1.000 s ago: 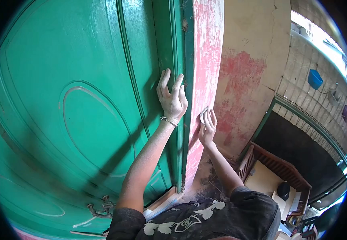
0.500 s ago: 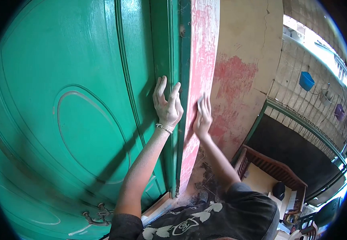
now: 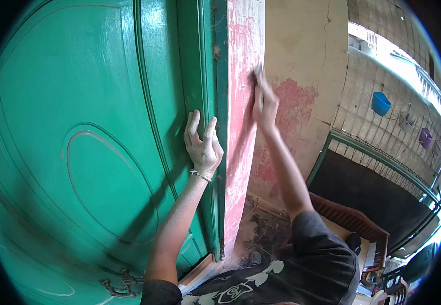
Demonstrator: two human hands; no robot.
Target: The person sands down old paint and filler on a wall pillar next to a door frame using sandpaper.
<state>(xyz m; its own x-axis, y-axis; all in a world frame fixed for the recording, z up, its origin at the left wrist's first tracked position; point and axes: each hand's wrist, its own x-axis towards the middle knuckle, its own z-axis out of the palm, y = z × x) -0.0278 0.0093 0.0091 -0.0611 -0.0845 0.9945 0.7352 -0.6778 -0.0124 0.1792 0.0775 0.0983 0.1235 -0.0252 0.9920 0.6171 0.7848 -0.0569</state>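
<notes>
My left hand [image 3: 204, 147], dusted pale and wearing a bracelet [image 3: 200, 176], rests on the green door frame [image 3: 194, 66] with its fingers spread. Beside it stands the narrow wall edge [image 3: 239, 132], its pink paint worn through to white in patches. My right hand [image 3: 266, 104] lies along this edge, fingers stretched upward and pressed together. At its fingertips shows a thin grey piece, apparently sandpaper [image 3: 257, 70], held flat against the wall; motion blurs it and the palm hides most of it.
The green door [image 3: 103, 66] with its handle [image 3: 121, 287] fills the left side. A beige wall [image 3: 294, 40] with a pink patch is at right. Beyond are a wooden bench [image 3: 353, 218], a metal gate [image 3: 378, 157] and a hanging blue pot [image 3: 381, 103].
My right hand has slid up along the pink wall edge with the grey piece. My left hand stays on the door frame, while the whole view has shifted slightly.
</notes>
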